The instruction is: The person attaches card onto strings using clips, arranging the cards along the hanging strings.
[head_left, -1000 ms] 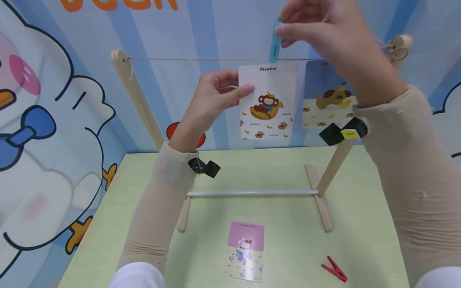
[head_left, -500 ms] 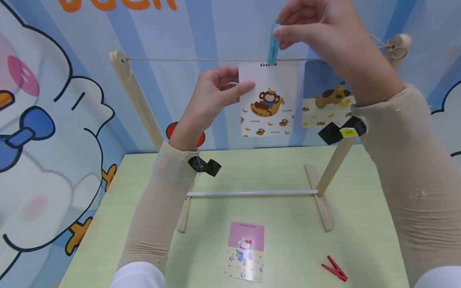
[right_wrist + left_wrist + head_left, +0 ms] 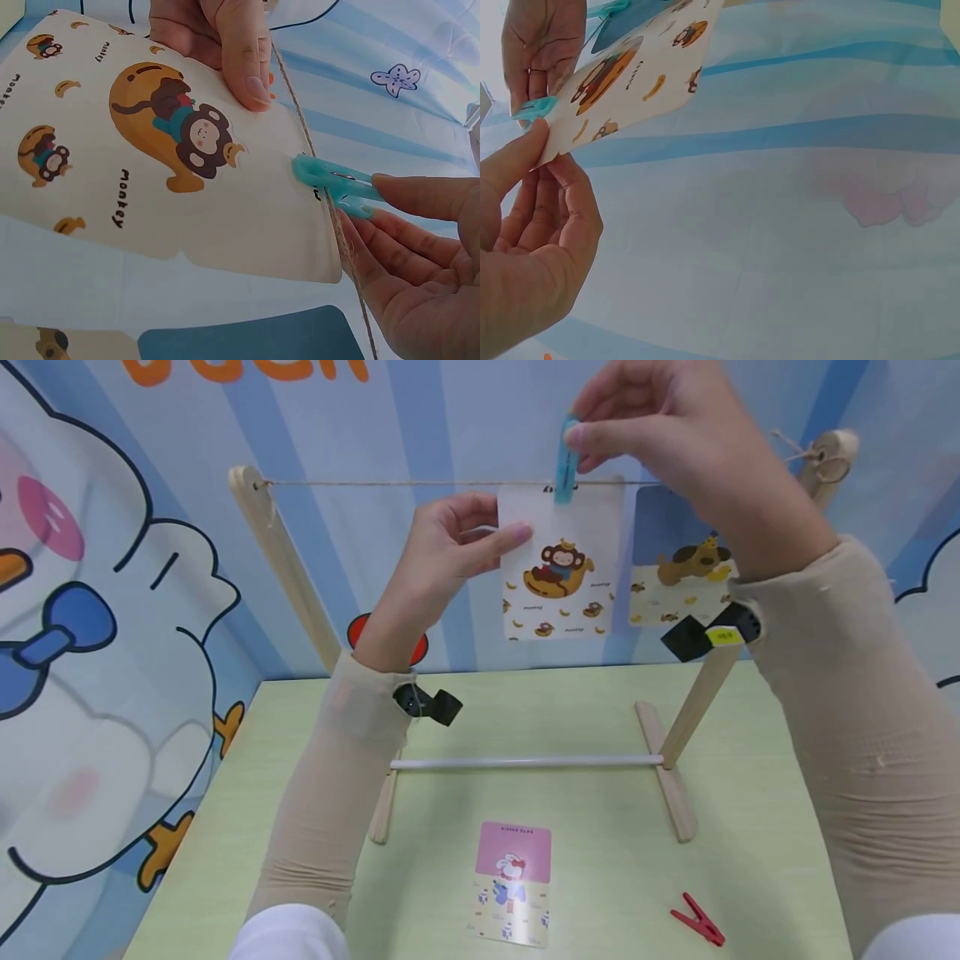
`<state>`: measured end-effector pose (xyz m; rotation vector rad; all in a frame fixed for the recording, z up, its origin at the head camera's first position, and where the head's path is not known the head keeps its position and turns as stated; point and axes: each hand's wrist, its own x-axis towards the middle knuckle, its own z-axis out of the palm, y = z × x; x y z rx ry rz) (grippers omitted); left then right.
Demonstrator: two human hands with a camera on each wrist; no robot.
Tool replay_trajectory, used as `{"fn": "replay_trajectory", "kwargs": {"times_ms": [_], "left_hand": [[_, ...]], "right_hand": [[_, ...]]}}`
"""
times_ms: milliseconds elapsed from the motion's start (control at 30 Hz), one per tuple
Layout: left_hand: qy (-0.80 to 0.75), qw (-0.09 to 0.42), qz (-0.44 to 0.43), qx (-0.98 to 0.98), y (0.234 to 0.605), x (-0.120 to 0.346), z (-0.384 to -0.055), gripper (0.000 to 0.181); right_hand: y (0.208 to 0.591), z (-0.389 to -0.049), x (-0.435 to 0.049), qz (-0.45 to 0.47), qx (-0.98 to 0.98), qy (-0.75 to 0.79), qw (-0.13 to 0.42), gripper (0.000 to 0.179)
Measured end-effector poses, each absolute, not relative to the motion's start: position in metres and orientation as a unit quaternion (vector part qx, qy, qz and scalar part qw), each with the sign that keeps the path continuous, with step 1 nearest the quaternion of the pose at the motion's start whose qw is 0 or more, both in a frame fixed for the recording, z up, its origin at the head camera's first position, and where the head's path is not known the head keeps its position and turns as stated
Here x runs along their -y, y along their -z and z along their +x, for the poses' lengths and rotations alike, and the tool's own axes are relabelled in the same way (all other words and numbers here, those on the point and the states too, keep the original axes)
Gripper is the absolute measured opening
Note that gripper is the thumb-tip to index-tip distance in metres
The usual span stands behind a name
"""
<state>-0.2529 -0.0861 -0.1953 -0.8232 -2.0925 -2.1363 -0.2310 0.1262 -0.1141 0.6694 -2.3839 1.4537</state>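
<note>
My left hand (image 3: pixel 457 552) pinches the left edge of a white card with a monkey picture (image 3: pixel 558 568), thumb in front and fingers behind. The card's top edge is up at the string (image 3: pixel 375 483). My right hand (image 3: pixel 660 435) pinches a turquoise clothespin (image 3: pixel 566 464) from above. In the right wrist view the clothespin's tip (image 3: pixel 307 169) lies over the card's top edge and the string, covering part of the printed word. A dog card (image 3: pixel 686 556) hangs just to the right, partly behind my right wrist; in the left wrist view another turquoise clothespin (image 3: pixel 609 9) sits at its edge.
The string runs between two wooden posts (image 3: pixel 285 568) of a stand with a white crossbar (image 3: pixel 525 762). On the green table (image 3: pixel 600 877) lie a pink rabbit card (image 3: pixel 512 885) and a red clothespin (image 3: pixel 699 920). A cartoon-printed wall (image 3: pixel 360 427) rises behind.
The turquoise clothespin has come down from above the monkey card onto its top edge and the string. The monkey card has risen slightly, its top edge now at string height.
</note>
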Motion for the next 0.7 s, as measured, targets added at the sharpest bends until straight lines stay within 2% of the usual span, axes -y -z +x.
{"fn": "replay_trajectory", "kwargs": {"times_ms": [700], "left_hand": [[0.690, 0.022, -0.266, 0.673, 0.1939, 0.0839, -0.2530, 0.026]], "right_hand": [[0.1155, -0.2381, -0.1295, 0.227, 0.834, -0.490, 0.114, 0.027]]}}
